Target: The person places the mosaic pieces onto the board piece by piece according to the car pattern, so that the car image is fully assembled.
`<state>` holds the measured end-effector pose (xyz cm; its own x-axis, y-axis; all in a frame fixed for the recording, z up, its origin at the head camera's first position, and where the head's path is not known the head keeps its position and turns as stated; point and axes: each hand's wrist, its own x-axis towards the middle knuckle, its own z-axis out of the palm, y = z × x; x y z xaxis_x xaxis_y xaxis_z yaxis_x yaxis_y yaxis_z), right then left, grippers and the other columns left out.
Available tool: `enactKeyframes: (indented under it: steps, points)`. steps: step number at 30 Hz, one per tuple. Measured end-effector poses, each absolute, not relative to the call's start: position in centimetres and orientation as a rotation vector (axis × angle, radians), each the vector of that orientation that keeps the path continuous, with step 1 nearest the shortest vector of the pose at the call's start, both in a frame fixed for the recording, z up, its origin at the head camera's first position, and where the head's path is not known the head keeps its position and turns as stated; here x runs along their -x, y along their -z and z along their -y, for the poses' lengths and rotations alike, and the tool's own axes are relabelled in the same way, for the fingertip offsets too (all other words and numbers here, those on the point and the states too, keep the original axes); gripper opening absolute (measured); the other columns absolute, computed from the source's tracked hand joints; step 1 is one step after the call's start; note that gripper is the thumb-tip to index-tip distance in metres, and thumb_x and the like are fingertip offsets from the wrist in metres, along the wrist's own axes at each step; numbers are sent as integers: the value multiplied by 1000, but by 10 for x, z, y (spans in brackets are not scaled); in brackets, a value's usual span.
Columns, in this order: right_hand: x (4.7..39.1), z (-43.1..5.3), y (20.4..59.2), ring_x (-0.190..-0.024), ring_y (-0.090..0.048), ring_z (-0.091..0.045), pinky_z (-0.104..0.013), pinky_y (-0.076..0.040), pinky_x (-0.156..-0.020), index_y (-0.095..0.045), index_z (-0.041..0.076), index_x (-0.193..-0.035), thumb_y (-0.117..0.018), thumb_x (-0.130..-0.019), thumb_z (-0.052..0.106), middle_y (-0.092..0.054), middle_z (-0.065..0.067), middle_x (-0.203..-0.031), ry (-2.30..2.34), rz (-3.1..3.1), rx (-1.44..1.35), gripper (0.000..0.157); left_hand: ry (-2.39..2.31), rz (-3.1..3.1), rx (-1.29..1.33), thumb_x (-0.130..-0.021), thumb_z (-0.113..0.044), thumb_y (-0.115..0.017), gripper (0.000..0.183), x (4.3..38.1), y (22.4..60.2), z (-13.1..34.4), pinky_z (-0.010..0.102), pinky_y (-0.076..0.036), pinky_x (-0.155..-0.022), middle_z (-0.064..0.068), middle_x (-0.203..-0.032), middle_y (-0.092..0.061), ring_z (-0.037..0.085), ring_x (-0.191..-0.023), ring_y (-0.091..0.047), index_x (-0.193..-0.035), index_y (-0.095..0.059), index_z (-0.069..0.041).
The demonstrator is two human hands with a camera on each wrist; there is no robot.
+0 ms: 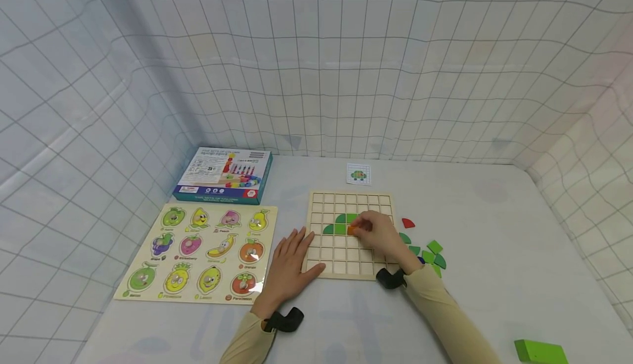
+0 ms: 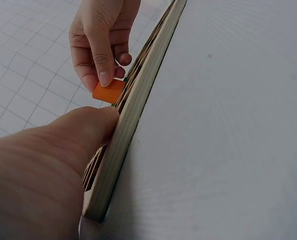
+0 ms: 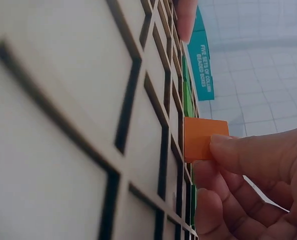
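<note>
An orange square tile (image 3: 201, 139) stands on edge at the grid board, pinched between thumb and fingers of my right hand (image 1: 379, 235). In the head view the wooden grid board (image 1: 346, 269) lies flat, with green tiles (image 1: 340, 229) set in several of its middle cells, partly hidden by the right hand. My left hand (image 1: 290, 265) rests at the board's left edge, fingers straight and spread, thumb over the near left corner. A small pattern card (image 1: 358, 174) with a green figure lies just beyond the board.
Right of the board lie a red quarter-round tile (image 1: 407, 223) and loose green tiles (image 1: 434, 247). A fruit puzzle board (image 1: 196, 254) and a boxed bead set (image 1: 225, 174) occupy the left. A green block (image 1: 541, 352) sits at the near right.
</note>
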<state>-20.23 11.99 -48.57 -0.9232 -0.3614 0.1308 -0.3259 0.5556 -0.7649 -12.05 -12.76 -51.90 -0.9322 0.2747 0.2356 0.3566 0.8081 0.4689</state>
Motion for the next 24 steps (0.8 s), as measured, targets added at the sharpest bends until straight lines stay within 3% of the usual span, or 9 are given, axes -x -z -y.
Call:
enactKeyframes:
  steps: [9,16,24]
  points:
    - [206,-118,481,-73,-53,-13,-29,-45,-64,-73,10,-92,-71,-85,9,-62,4,-87,1183,-2801,549,7,792,2826,507,-88,-51,-59,73,120,518,128,47,-11,-111,11,-151,-30,28,-140,-19,-146,-38,-11]
    - [203,-119,476,-65,-45,-15,-28,-38,-55,-74,9,-102,-70,-86,12,-53,0,-85,1067,-2822,587,17,762,2779,527,-86,-49,-62,73,121,521,128,50,-15,-109,14,-149,-34,31,-139,-23,-145,-41,-9]
    - [200,-124,477,-66,-45,-15,-29,-38,-56,-74,11,-105,-76,-81,17,-53,0,-91,1013,-2796,588,24,764,2780,526,-87,-49,-62,73,121,521,128,51,-15,-109,14,-149,-34,32,-139,-23,-144,-41,-9]
